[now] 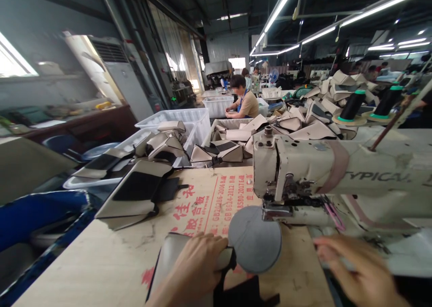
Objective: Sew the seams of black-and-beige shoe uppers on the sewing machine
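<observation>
My left hand [194, 268] is closed on a beige-and-black sewn bag piece [171, 248] at the front of the plywood table [111, 253]. Its black flaps [245, 292] spread to the right of the hand. A flat grey disc [254, 239] lies just beyond my fingers, close to the head of the sewing machine [300, 163]. On the right, my right hand [357, 262] is blurred by motion, its fingers loosely stretched below the machine's arm; I see nothing held in it. Another beige-and-black piece [135, 192] rests farther left on the tabletop.
White plastic bins [199, 122] heaped with similar pieces stand behind the table. A blue-lined container [50, 203] is at the left edge. Black thread cones [353, 105] stand behind the machine. A person [248, 102] sits working beyond the bins.
</observation>
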The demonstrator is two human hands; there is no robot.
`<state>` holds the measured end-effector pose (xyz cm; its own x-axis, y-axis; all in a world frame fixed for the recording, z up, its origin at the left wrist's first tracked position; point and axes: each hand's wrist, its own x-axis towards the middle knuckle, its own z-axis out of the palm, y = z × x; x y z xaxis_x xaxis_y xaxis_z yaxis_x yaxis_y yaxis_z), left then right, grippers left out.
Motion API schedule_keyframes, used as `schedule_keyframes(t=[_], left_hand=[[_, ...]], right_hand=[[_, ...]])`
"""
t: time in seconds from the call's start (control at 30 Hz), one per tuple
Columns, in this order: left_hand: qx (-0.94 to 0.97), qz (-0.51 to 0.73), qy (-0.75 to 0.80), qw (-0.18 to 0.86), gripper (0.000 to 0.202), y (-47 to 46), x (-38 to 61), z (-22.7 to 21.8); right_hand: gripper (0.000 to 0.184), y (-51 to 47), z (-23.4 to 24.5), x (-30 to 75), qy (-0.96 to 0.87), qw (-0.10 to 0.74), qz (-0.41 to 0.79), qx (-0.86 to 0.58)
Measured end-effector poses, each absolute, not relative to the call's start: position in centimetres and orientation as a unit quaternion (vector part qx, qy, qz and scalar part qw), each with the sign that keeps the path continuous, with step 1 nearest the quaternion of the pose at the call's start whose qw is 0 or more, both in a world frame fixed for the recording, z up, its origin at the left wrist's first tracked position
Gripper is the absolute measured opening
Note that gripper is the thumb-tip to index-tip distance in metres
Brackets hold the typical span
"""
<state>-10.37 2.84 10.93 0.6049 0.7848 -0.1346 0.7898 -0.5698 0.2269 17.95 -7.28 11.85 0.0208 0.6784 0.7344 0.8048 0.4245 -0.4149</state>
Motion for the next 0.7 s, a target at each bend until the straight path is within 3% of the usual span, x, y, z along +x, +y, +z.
schedule_keyframes(t=[0.13,0.2,0.3,0.4,0.57,0.7], left_hand=[[0.869,-0.007,0.475,0.138,0.021,2.4,-10.1,10.7],[0.867,-0.007,0.479,0.137,0.022,2.4,-10.5,10.5],[0.869,-0.001,0.477,0.127,0.020,2.4,-10.9,10.3],[0.872,0.006,0.475,0.118,0.016,2.4,-11.0,10.1],[0.881,0.004,0.462,0.106,0.018,2.9,-10.7,9.2],[0.883,-0.013,0.458,0.108,0.018,4.2,-10.0,8.8]], right_hand=[[0.046,-2.9,10.9,11.5,-0.679,0.502,0.181,-0.503],[0.045,-1.3,10.9,8.9,-0.602,0.559,0.206,-0.531],[0.039,-0.5,11.1,7.1,-0.507,0.635,0.191,-0.550],[0.040,-0.9,11.1,7.0,-0.471,0.657,0.197,-0.555],[0.038,0.0,10.2,7.2,-0.512,0.641,0.200,-0.536],[0.021,0.4,9.1,9.5,-0.633,0.525,0.044,-0.567]])
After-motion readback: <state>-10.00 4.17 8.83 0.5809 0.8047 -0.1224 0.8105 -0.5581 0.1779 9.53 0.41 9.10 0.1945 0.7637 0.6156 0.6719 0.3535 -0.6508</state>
